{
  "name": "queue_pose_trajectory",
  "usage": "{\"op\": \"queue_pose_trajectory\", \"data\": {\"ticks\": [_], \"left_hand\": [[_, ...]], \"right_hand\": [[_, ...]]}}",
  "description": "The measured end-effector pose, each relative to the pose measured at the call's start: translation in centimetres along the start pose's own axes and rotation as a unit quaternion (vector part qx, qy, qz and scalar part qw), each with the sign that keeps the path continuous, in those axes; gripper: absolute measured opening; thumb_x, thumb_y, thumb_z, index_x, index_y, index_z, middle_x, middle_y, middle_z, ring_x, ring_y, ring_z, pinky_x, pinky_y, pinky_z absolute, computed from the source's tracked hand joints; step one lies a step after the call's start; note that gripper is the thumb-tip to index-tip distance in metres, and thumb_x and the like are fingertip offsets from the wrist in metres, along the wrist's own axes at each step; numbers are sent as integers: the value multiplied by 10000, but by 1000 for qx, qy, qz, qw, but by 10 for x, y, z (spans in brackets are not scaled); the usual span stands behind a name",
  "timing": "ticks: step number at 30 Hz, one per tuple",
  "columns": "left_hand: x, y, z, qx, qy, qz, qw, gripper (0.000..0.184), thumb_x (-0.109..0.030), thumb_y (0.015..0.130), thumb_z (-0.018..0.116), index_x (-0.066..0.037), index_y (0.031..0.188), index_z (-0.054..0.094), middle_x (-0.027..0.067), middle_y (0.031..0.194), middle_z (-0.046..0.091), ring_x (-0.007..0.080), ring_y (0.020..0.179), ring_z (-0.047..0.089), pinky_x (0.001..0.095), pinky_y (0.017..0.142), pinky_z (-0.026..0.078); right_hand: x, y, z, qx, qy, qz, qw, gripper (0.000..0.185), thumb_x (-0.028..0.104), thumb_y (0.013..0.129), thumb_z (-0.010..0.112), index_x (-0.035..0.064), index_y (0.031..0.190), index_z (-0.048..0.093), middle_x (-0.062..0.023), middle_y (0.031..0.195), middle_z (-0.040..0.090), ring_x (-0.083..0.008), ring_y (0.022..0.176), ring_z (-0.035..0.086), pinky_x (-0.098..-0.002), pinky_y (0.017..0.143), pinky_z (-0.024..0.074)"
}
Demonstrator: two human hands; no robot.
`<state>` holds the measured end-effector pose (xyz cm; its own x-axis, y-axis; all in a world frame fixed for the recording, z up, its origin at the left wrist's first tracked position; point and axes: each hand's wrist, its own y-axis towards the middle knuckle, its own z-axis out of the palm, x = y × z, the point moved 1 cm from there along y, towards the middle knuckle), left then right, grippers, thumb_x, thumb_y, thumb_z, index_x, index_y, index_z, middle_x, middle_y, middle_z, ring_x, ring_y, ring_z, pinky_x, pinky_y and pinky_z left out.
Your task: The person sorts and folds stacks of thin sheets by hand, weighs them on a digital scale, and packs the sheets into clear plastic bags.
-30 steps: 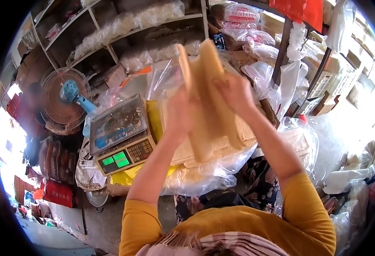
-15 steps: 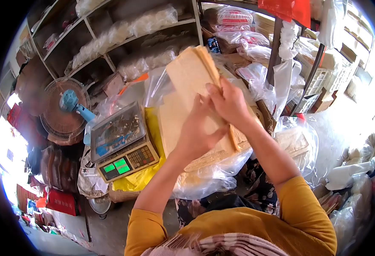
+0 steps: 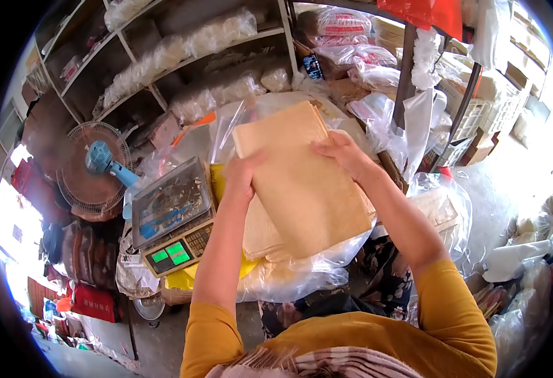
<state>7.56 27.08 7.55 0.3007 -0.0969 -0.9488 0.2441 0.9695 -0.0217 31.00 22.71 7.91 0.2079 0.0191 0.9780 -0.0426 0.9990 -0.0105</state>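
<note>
A stack of thin tan sheets, rectangular and slightly tilted, is held up between my two hands, its broad face toward me. My left hand grips the stack's left edge with the thumb on top; its other fingers are mostly hidden. At the upper right edge my right hand pinches it, thumb on the front face and fingers behind. Below the stack, a pile of similar tan sheets lies on clear plastic. Just left of my left forearm sits a digital scale with green displays.
The scale's metal tray holds small fragments and something blue. A yellow bag lies under the scale. Further left is a fan. Shelves with bagged goods stand behind, near a lit phone. Plastic-wrapped sheets lie at right.
My hands have moved apart from close together on the stack to its two sides. The stack has come lower and turned its broad face toward me.
</note>
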Motion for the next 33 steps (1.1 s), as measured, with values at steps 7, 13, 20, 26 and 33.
{"op": "queue_pose_trajectory", "data": {"ticks": [7, 13, 20, 26, 33], "left_hand": [[55, -65, 57, 106, 693, 196, 686, 789, -483, 816, 561, -55, 1399, 244, 188, 1456, 179, 323, 1371, 100, 565, 1066, 74], [72, -51, 41, 186, 682, 211, 675, 519, -432, 835, 548, -86, 1220, 517, 150, 1332, 414, 286, 1304, 291, 568, 1026, 205], [29, 167, -114, -157, 600, 134, 773, 232, -169, 780, 512, 29, 674, 571, 193, 736, 608, 363, 716, 563, 394, 689, 462], [102, 286, -231, -95, 721, 194, 658, 251, -225, 785, 534, -69, 975, 586, 146, 1008, 610, 344, 907, 584, 396, 780, 475], [62, 272, -192, -149, 654, 60, 739, 218, -247, 795, 581, -70, 875, 678, 138, 840, 654, 279, 771, 635, 363, 679, 481]], "right_hand": [[-58, 40, -48, 43, -29, 48, 998, 409, 177, 809, 659, -16, 1142, 522, -86, 960, 621, -164, 830, 601, -313, 722, 492], [-64, 38, -49, -7, -134, 65, 989, 319, 156, 817, 636, -9, 1076, 550, -81, 952, 620, -160, 822, 593, -311, 717, 479], [-68, 38, -57, -29, -232, 65, 970, 365, 222, 810, 644, -26, 1055, 535, -108, 936, 613, -189, 835, 577, -323, 739, 463], [-63, 36, -54, -21, -225, 57, 972, 356, 250, 816, 644, -4, 1040, 533, -95, 907, 591, -150, 836, 534, -302, 750, 441], [-57, 34, -51, -23, -236, 86, 968, 348, 251, 828, 636, 5, 1047, 523, -48, 886, 565, -123, 832, 503, -289, 745, 426]]}}
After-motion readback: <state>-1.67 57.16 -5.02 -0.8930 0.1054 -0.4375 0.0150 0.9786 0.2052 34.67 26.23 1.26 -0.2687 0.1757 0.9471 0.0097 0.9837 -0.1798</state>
